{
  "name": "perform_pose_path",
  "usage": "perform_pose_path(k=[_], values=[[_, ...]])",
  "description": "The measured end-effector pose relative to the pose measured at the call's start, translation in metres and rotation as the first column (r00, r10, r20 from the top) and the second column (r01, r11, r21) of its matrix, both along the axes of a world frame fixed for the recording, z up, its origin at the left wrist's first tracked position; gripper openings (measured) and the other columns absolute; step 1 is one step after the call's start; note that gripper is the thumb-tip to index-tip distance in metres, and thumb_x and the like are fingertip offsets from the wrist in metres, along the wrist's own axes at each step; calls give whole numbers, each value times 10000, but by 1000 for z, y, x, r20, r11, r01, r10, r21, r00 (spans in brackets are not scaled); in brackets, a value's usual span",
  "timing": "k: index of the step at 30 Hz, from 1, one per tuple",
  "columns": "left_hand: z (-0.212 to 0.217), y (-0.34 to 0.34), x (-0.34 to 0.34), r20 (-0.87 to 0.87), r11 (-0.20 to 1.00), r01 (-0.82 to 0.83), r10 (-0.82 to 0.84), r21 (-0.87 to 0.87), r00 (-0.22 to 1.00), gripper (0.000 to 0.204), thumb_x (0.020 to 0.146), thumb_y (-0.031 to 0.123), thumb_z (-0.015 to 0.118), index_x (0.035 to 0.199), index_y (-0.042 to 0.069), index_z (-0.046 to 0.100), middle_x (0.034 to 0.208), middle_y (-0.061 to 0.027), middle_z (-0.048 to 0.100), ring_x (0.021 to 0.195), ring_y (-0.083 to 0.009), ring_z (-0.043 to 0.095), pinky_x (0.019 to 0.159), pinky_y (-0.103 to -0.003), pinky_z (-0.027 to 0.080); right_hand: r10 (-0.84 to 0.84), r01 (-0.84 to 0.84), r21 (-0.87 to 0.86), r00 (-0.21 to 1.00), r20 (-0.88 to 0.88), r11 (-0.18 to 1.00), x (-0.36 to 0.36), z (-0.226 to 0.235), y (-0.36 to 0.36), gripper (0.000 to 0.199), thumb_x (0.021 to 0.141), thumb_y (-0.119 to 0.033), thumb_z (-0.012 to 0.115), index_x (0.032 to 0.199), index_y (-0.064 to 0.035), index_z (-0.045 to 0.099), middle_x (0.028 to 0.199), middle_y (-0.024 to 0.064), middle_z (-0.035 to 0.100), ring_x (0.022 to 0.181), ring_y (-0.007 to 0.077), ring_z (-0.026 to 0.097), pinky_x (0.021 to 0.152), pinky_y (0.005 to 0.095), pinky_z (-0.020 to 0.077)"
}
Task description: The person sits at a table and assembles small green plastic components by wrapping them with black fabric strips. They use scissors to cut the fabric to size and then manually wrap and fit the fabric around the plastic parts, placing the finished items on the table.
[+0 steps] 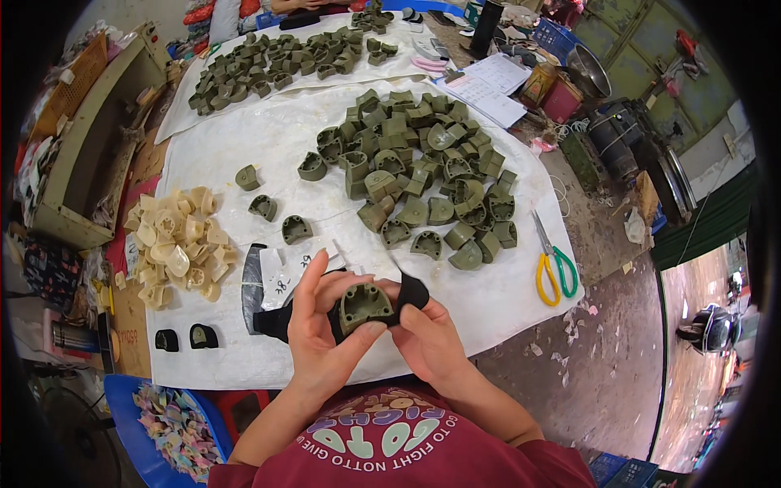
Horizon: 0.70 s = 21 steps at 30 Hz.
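Over the near edge of the white sheet, my left hand (pixel 321 337) pinches an olive-green heel block (pixel 353 311), its hollow side with small posts turned up. A black fabric strip (pixel 413 291) runs behind the block, and one end shows left of my left wrist. My right hand (pixel 429 337) has its thumb and fingers closed on the strip's right end, beside the block. Just beyond my left hand lie a dark curved flat piece (pixel 253 285) and a clear bag with marked paper (pixel 286 272). Three loose green heel blocks (pixel 296 229) lie farther out.
A large heap of green heel blocks (pixel 440 136) lies right of centre, another pile (pixel 268 65) farther back. Cream plastic pieces (pixel 177 244) and two black-covered blocks (pixel 203 336) are left. Scissors (pixel 555 272) lie right. A blue tub (pixel 122 411) of scraps stands below left.
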<state>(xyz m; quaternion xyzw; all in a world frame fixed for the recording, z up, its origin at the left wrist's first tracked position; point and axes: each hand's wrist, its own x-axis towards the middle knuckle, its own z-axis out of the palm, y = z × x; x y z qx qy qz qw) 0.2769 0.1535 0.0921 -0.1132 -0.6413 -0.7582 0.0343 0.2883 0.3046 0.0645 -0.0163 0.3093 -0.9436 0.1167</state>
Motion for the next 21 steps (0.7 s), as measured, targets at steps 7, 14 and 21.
perform_pose_path(k=[7,14,21], values=[[2,2,6,-133,985,51,-73,-166,988,1040,710,-20,769,1502,64,100,1190,-127,594,1247,-217,461,1044,-372,365,54,-54,-33,998,17,998,-8,-5,15,165,897,-113,641,1042,-37,661,1147,51,605,1047,159,581,904,321,460],[14,-5,3,-224,846,26,-171,-532,959,1057,727,98,781,1501,29,64,1379,-219,469,1356,-270,357,1106,-425,246,151,-148,-76,988,34,986,-13,1,24,228,884,-116,652,1097,-41,626,1125,60,616,1000,164,601,877,324,481],[14,-1,0,-297,823,-214,57,-526,953,1057,694,182,819,1478,6,133,1265,-181,468,1132,-294,510,1038,-421,304,-248,264,253,964,-93,931,-6,9,10,268,850,-68,686,1100,-11,609,1035,61,638,975,151,596,895,308,461]])
